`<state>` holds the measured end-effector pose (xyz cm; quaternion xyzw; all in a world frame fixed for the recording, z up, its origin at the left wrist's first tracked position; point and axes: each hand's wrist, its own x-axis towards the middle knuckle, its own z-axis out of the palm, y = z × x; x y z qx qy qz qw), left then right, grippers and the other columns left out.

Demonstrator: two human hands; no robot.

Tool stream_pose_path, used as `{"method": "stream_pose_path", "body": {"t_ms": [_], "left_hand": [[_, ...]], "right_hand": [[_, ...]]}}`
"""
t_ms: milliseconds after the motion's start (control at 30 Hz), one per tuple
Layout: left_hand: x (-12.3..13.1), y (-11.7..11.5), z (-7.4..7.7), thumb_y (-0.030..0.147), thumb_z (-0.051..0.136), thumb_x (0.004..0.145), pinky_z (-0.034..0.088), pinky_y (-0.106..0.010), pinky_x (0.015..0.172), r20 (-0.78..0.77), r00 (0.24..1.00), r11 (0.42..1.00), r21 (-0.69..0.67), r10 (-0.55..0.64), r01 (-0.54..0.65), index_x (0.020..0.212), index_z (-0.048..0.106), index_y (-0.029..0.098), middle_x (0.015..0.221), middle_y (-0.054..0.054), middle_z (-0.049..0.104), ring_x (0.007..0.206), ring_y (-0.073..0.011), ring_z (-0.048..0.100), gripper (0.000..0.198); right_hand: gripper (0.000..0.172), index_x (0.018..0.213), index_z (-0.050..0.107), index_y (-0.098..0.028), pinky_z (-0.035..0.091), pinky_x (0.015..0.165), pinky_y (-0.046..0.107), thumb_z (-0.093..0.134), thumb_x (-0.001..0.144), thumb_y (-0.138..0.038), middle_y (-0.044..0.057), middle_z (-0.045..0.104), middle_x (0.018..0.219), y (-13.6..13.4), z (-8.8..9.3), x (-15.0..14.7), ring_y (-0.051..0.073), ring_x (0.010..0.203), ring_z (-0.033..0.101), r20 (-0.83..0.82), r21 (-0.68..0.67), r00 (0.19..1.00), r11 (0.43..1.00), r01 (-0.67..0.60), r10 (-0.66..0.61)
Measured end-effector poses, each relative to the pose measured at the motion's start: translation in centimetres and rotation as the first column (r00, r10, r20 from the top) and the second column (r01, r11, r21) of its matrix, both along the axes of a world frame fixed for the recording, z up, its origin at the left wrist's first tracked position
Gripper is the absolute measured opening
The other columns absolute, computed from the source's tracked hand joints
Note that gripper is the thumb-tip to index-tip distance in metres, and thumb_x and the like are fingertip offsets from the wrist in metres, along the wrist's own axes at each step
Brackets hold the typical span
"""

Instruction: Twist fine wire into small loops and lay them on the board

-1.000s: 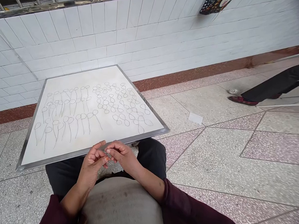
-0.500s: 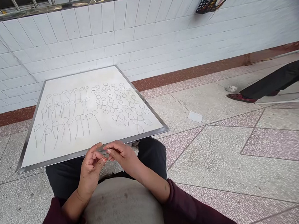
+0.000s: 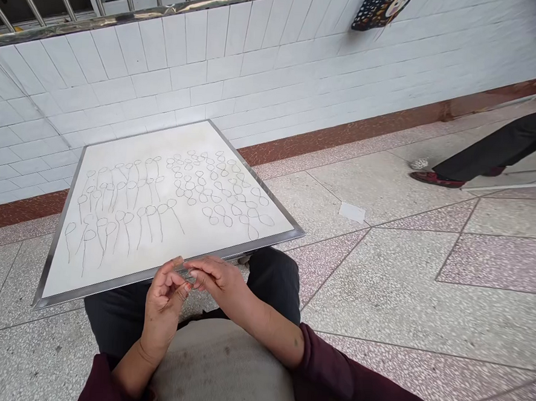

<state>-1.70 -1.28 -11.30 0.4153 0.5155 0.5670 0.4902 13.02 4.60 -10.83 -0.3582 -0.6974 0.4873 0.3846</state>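
Note:
Close together over my lap, at the near edge of a white board (image 3: pixel 169 249), both hands pinch a thin wire (image 3: pixel 189 275). My left hand (image 3: pixel 164 303) has thumb and index finger closed on it. The fingers of my right hand (image 3: pixel 220 279) are bent round its other side, and they hide much of it. On the board's left half lie rows of thin wires with one loop and a long tail (image 3: pixel 89 244). Figure-eight wire loops (image 3: pixel 219 211) are grouped on the right half.
A white tiled wall (image 3: pixel 166 85) with a barred window stands behind the board. To the right, on the speckled floor (image 3: pixel 404 263), lies a white paper (image 3: pixel 352 212). Another person's leg (image 3: pixel 484 144) is farther right, near a small whitish wire-like bundle (image 3: pixel 418 164).
My right fingers have shifted slightly at the wire, while my left hand keeps its pinch. The whole view has moved a little; the wires on the board lie as before.

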Motion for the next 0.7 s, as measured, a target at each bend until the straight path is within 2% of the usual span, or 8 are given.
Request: {"method": "stream_pose_path", "body": {"t_ms": [200,300,433,533,700], "left_hand": [[0.04,-0.23,0.16,0.03,0.07,0.081,0.049,-0.026,0.076,-0.015,1.0,1.0,-0.018,-0.008,0.008,0.121,0.059,0.026,0.071,0.004,0.053,0.071,-0.0114,0.056,0.042],[0.03,-0.36,0.09,0.031,0.071,0.08,0.05,-0.027,0.075,-0.003,1.0,1.0,-0.016,0.022,-0.022,0.122,0.059,0.026,0.073,0.004,0.054,0.073,-0.0128,0.058,0.044],[0.05,-0.51,0.0,0.032,0.07,0.081,0.049,-0.025,0.069,0.0,0.999,0.999,-0.02,0.048,-0.048,0.125,0.056,0.027,0.072,0.004,0.054,0.066,-0.0116,0.055,0.046],[0.03,-0.46,0.07,0.032,0.071,0.08,0.048,-0.025,0.071,-0.001,0.998,0.998,-0.012,0.058,-0.058,0.124,0.057,0.026,0.072,0.004,0.054,0.068,-0.011,0.054,0.046],[-0.45,0.09,0.23,0.028,0.072,0.08,0.044,-0.022,0.071,0.147,0.988,0.998,-0.037,0.047,-0.042,0.126,0.056,0.027,0.071,0.005,0.052,0.066,-0.0086,0.05,0.049]], "right_hand": [[0.021,0.096,0.069,-0.024,0.056,0.056,0.023,0.049,0.096,-0.028,0.002,0.066,0.082,-0.19,-0.27,-0.43,0.011,0.061,0.062,0.025,0.175,0.999,0.984,0.038,-0.043],[0.017,0.096,0.068,-0.024,0.054,0.058,0.024,0.051,0.095,-0.025,0.002,0.066,0.083,-0.29,-0.14,-0.82,0.011,0.058,0.06,0.049,0.201,0.993,0.975,0.093,-0.105],[0.015,0.095,0.067,-0.023,0.054,0.06,0.025,0.052,0.094,-0.025,0.001,0.063,0.079,-0.38,0.4,-0.92,0.01,0.056,0.06,0.033,0.163,0.988,0.976,0.142,-0.15],[0.018,0.094,0.067,-0.022,0.054,0.061,0.025,0.05,0.095,-0.028,0.001,0.062,0.078,-0.4,0.51,-0.77,0.01,0.057,0.06,-0.02,0.114,0.992,0.985,0.127,-0.125],[0.028,0.109,0.064,-0.023,0.057,0.067,0.028,0.044,0.098,-0.038,0.003,0.065,0.087,0.16,0.11,-0.12,0.012,0.071,0.063,-0.171,-0.077,0.985,0.996,-0.04,0.026]]}}
